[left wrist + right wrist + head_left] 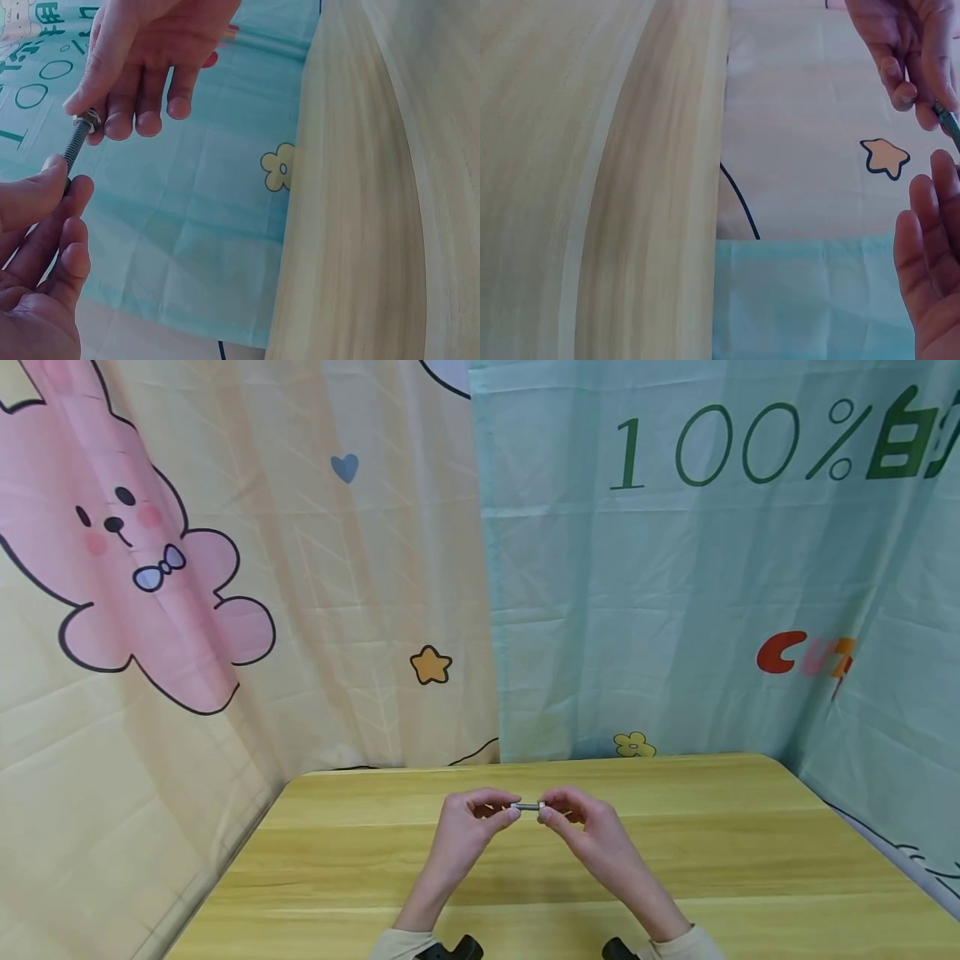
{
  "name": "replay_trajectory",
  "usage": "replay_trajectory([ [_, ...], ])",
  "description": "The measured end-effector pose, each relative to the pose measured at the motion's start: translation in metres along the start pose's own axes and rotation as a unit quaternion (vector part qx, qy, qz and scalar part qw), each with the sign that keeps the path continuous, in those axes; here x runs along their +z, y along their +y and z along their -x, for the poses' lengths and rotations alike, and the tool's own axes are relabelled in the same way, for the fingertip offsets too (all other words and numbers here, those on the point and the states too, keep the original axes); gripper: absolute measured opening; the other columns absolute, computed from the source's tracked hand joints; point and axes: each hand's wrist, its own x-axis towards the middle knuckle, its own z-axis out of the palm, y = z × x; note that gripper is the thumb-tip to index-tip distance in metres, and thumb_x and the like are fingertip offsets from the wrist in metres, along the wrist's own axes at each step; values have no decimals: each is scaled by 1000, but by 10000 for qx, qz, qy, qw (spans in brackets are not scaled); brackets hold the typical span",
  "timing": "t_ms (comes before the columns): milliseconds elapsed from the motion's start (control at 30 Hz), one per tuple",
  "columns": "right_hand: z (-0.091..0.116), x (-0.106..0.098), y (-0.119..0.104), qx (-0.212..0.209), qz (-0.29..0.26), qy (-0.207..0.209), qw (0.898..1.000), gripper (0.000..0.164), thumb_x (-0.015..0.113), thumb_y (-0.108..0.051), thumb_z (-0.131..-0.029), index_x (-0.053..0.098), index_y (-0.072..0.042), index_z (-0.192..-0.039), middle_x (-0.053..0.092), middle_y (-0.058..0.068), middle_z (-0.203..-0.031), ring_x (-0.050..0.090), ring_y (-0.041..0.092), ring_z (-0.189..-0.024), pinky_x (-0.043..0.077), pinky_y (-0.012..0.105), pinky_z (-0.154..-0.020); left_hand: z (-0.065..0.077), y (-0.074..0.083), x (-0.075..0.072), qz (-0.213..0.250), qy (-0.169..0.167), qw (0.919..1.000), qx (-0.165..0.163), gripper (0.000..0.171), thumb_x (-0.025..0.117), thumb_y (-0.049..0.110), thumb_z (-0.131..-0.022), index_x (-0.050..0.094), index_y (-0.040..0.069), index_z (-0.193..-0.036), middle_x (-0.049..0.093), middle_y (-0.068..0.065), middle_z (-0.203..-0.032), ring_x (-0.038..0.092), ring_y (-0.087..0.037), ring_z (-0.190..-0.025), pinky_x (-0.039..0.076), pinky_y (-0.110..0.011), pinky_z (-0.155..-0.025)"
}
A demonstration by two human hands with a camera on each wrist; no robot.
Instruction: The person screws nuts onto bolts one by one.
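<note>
A threaded metal bolt (76,144) is held up above the table between the two hands, about level in the head view. My left hand (467,828) pinches one end between thumb and fingertips, which hide that end. At the bolt's other end sits a hex nut (91,118). My right hand (592,837) pinches there with thumb and forefinger, its other fingers hanging loosely apart in the left wrist view. Bare thread shows between the two grips. From the right wrist view, only a short piece of the bolt (946,120) appears at the right edge.
Beneath both hands lies a wood-grain table (360,877). A cream curtain (315,568) with a pink cartoon animal hangs behind and to the left. A light green printed curtain (660,610) hangs behind and to the right. Black wrist straps show at both cuffs.
</note>
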Motion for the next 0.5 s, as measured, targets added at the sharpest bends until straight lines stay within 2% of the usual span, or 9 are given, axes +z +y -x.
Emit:
replay_trajectory([
  [200, 1, 1, -1, 524, -118, -39, 9986, 26, 58, -37, -99, 69, -16, -90, 66, 0, -79, 64, 21, -79, 52, 35, -72, 1, 1, 1, -33, -71, 10000, -45, 11, 79, 14, -84, 79, 10, -95, 70, -3, -85, 59, -13, -68, 43, -21, -56],
  [300, 0, 1, -1, 705, -208, -80, 9973, 30, 54, -39, -101, 69, -15, -89, 67, 2, -80, 63, 23, -80, 52, 36, -73, 1, 1, 1, -31, -66, 10000, -51, 11, 79, 15, -84, 79, 10, -95, 70, -2, -84, 59, -14, -68, 43, -21, -56],
  [367, 0, 2, -1, 769, -269, -66, 9967, 30, 52, -40, -102, 69, -15, -94, 67, 2, -84, 63, 23, -83, 51, 35, -74, 1, 1, 1, 27, -42, 10000, -62, 12, 79, 14, -84, 78, 9, -95, 70, -3, -84, 59, -14, -68, 43, -21, -56],
  [500, 0, 1, -1, 547, -255, -12, 9982, 24, 58, -36, -100, 68, -19, -112, 67, -2, -102, 62, 19, -94, 51, 32, -78, 1, 3, 1, 102, 14, 9999, -71, 13, 79, 13, -84, 78, 9, -96, 70, -4, -85, 60, -15, -70, 45, -22, -58],
])
